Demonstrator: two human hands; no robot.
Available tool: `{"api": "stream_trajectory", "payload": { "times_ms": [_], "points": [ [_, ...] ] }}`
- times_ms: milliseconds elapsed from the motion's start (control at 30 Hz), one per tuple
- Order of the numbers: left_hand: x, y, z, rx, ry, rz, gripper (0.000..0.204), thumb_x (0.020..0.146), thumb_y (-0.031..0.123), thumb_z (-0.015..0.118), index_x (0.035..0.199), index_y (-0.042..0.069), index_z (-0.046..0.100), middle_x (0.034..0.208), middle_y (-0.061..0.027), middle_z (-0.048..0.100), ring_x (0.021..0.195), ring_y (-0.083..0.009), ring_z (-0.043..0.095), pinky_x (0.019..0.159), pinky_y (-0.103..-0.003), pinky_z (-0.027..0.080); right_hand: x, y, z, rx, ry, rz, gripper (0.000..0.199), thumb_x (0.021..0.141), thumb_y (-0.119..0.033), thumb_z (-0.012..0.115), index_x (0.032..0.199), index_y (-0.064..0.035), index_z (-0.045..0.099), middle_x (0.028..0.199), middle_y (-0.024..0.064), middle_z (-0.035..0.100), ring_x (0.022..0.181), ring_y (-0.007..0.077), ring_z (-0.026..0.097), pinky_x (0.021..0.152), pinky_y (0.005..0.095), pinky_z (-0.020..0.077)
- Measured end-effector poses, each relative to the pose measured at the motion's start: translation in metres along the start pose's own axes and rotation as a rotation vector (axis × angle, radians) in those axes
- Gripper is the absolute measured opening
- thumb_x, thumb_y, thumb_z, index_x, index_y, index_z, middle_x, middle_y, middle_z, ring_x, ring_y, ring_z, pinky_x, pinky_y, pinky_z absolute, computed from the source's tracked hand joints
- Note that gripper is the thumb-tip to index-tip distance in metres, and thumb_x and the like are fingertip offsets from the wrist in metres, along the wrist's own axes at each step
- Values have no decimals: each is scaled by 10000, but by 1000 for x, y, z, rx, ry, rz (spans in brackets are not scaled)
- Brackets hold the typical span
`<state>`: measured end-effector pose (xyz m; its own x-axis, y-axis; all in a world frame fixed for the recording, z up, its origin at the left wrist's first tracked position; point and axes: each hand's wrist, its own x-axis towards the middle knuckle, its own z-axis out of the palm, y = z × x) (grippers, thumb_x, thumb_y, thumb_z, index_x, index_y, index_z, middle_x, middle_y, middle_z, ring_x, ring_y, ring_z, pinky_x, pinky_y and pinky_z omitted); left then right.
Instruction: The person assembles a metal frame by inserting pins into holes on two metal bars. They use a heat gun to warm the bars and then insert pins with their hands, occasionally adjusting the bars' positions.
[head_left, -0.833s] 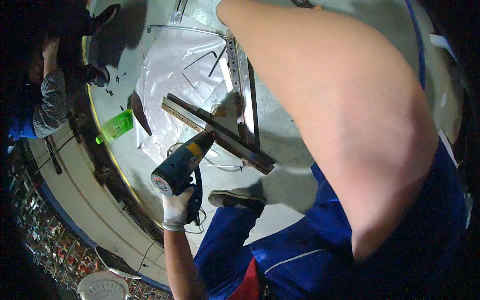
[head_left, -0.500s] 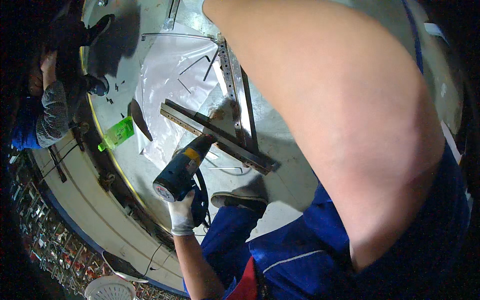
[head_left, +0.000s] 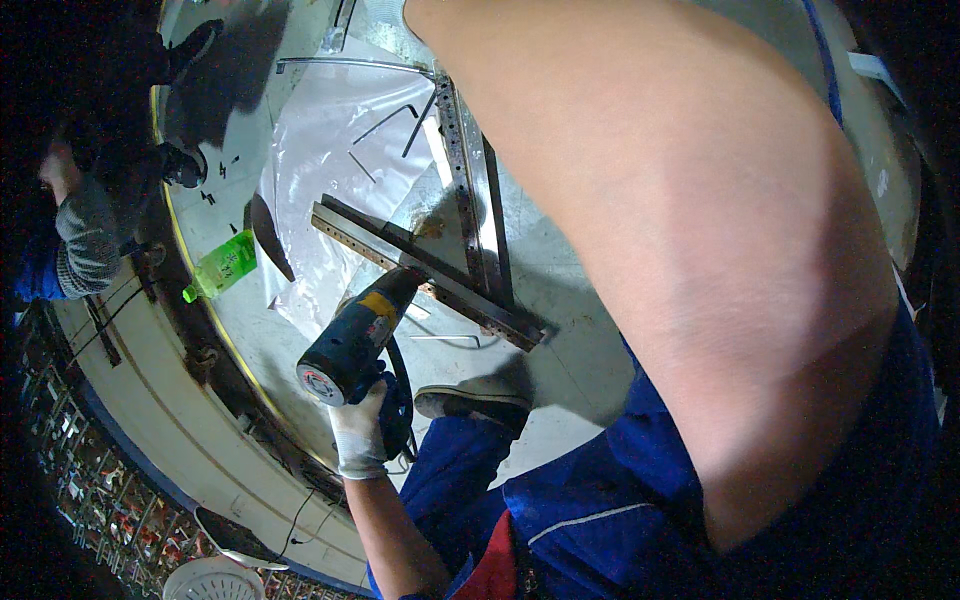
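Tool (head_left: 345, 345): angled far and right, nose right up at the bar (head_left: 455, 286)!
Left hand (head_left: 358, 430): gloved, fingers curled round the tool's grip.
Bar: lying slantwise by the near end of 1 holed rail (head_left: 463, 170).
Right hand (head_left: 388, 12): just a glove edge, far side; can't tell its grip.
Nose-on-bar work: seemingly underway; next calls for steady aim.
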<state>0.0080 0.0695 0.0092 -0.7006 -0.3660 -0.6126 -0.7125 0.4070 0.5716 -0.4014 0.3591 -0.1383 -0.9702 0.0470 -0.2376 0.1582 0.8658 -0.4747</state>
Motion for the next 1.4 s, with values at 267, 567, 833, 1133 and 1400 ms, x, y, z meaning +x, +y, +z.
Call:
{"api": "stream_trajectory", "payload": {
  "times_ms": [267,567,833,1133,1400],
  "points": [
    [-6,20,5,-56,-27,-96,507,832,-35,715,1322,-7,590,1125,-136,732,997,-226,712,900,-363,573,1,-2,0,-84,-7,-16,375,921,-266,539,1140,-49,752,1198,196,724,1097,361,717,879,472,588],
    [-3,20,6,-99,-36,-106,498,822,-37,720,1303,-16,593,1120,-134,734,986,-222,718,904,-364,575,4,-1,-4,-177,6,-42,392,931,-244,516,1169,-37,748,1238,202,715,1123,373,710,892,480,590],
    [2,12,2,-27,-48,-96,459,825,2,724,1273,-12,621,1107,-134,745,993,-219,723,909,-361,574,-1,0,-9,-292,-23,-82,408,940,-225,496,1195,-26,745,1273,208,707,1147,382,704,903,487,591],
    [1,17,5,13,-42,-62,432,829,-3,713,1254,-1,643,1102,-115,740,975,-209,717,892,-353,570,-18,-3,-35,-329,-118,-111,375,900,-162,603,1234,-59,740,1290,145,718,1155,335,710,887,487,598],
    [-2,26,7,-39,-60,-119,421,832,-7,720,1246,0,648,1091,-112,737,958,-207,712,885,-353,571,-22,-4,-33,-556,-31,-303,371,919,-147,598,1256,-82,738,1309,106,719,1185,298,699,892,478,585]
  ]
}}
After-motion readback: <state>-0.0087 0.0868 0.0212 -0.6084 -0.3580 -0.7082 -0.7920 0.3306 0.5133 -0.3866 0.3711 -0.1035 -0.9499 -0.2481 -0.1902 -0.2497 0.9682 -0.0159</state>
